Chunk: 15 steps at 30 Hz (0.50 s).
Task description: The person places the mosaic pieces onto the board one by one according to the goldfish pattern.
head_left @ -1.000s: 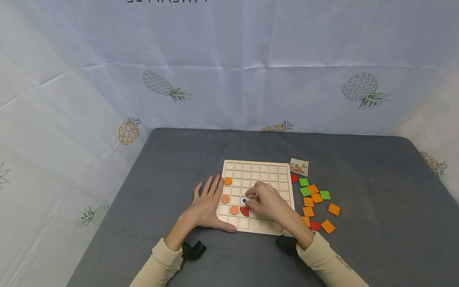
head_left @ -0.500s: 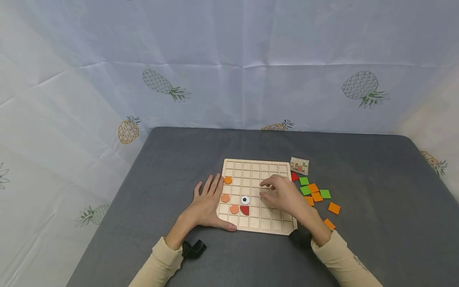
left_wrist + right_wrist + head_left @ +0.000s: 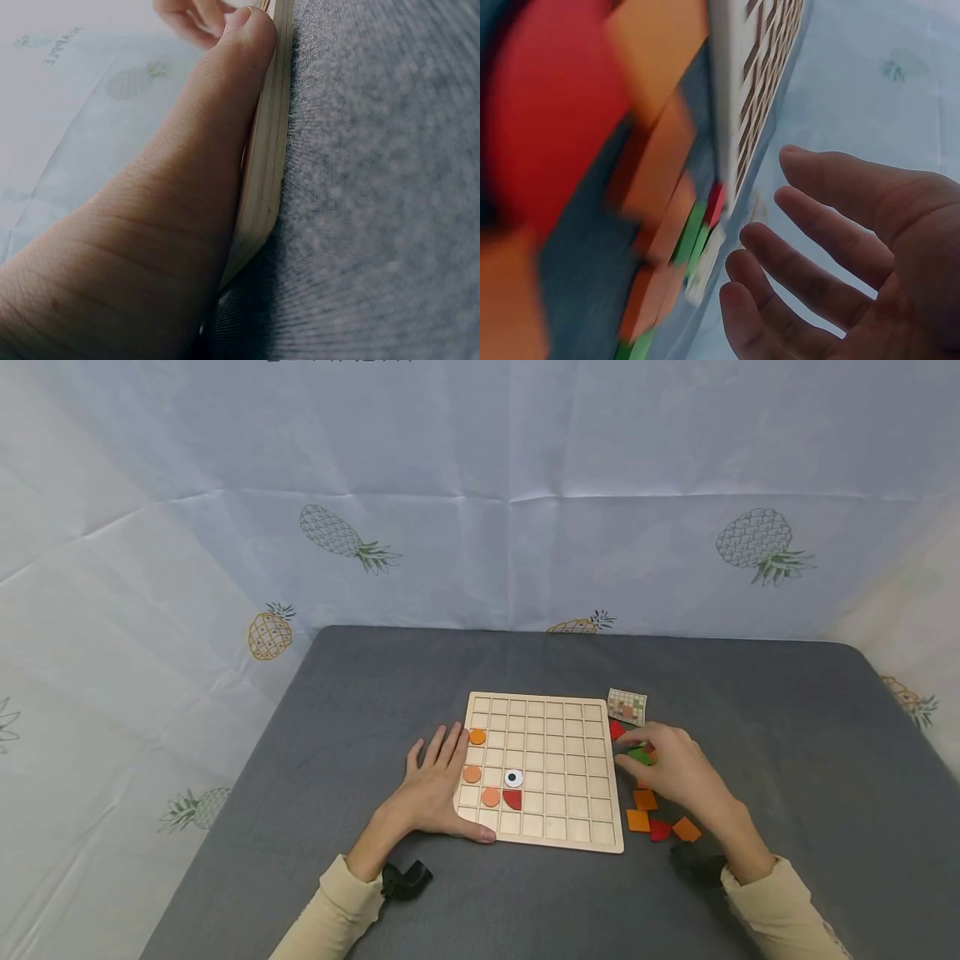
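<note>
A wooden grid board (image 3: 558, 760) lies on the grey table. My left hand (image 3: 431, 789) rests along its left edge with fingers spread, the thumb at the near corner. Set in the grid are several orange discs (image 3: 491, 797), a white eye disc (image 3: 513, 778) and a red quarter-round piece (image 3: 512, 799). Right of the board, my right hand (image 3: 678, 767) hovers over loose tiles, thumb and fingers apart with nothing between them. A green tile (image 3: 640, 757) shows between the fingertips, and a red piece (image 3: 617, 730) lies just beyond. The hand hides several other tiles.
Orange tiles (image 3: 645, 799) and another red piece (image 3: 660, 831) lie along the board's right side. A small printed picture card (image 3: 627, 707) lies at its far right corner. Behind the table hangs a pale cloth (image 3: 510, 560) with pineapple prints.
My right hand has left the white eye disc in the grid and moved right, off the board, to the loose tiles. The left hand has stayed in place.
</note>
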Motion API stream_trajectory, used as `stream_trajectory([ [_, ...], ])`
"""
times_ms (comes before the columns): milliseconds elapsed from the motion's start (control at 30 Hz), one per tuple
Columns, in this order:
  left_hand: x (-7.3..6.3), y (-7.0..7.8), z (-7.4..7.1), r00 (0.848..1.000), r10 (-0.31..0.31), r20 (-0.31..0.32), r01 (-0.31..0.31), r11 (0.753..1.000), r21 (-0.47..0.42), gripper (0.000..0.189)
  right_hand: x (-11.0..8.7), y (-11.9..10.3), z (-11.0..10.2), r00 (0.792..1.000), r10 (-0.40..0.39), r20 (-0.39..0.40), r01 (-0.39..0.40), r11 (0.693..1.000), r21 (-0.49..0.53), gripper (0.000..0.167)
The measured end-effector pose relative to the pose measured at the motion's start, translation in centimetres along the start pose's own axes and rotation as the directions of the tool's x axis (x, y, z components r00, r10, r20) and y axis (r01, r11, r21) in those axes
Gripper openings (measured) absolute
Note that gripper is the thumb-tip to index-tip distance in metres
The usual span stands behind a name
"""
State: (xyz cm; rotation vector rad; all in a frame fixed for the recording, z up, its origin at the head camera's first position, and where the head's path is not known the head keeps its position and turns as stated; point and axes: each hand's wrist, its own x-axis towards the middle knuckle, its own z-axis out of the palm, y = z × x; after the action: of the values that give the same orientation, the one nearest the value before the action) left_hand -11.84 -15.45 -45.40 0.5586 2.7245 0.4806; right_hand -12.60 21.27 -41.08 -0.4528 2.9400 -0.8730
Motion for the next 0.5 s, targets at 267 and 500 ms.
stream_trajectory([
  [267, 0.0, 0.0, -0.1, 1.000, 0.000, 0.003, 0.000, 1.000, -0.004, 0.156, -2.0, 2.6, -1.3, 0.998, 0.066, 0.000, -0.066, 0.996, -0.052, 0.030],
  [500, 0.0, 0.0, -0.1, 1.000, 0.003, 0.003, -0.003, 1.000, -0.003, 0.156, -3.7, 4.5, -1.7, 0.996, 0.084, 0.003, -0.083, 0.988, -0.132, 0.039],
])
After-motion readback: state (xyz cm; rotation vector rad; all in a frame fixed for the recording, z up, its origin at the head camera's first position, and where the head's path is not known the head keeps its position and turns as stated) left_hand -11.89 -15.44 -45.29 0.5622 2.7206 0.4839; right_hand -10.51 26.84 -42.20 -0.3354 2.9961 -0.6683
